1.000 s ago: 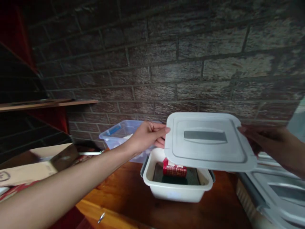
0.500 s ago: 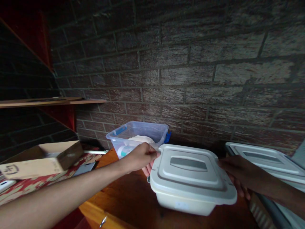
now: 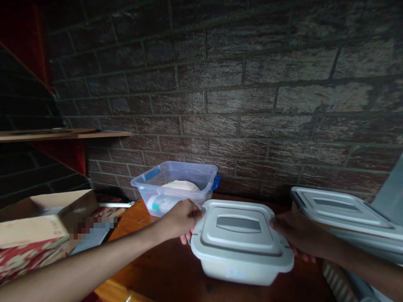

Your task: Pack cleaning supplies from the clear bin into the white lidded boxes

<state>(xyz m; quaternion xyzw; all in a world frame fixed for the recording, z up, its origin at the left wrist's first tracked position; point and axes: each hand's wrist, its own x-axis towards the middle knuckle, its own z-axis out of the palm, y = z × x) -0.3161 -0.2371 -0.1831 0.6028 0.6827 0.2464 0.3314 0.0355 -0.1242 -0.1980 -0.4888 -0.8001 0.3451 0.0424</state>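
Note:
A lidded white plastic storage box (image 3: 241, 235) with a grey strip in its lid handle is in front of me, over the wooden tabletop. My left hand (image 3: 184, 216) is closed on its left rim, thumb on top and fingers beneath. On the opposite side my right hand (image 3: 299, 233) grips the rim, with its fingers partly hidden under the edge. Behind my left hand stands a clear, bluish open bin (image 3: 176, 172) with blue clips, holding a white rounded thing (image 3: 181, 185) and a white item with a teal mark (image 3: 160, 204).
To the right is a larger white lidded box (image 3: 341, 205). An open cardboard box (image 3: 47, 214) sits at the left on a red patterned cloth (image 3: 19, 256), near a flat grey object (image 3: 91, 241). A wooden shelf (image 3: 69, 134) juts out above it. The dark brick wall (image 3: 220, 105) closes off the back.
Both hands and the storage box between them appear slightly lower and further left. The whole scene has also shifted left as the head view turned. Both grips stay the same.

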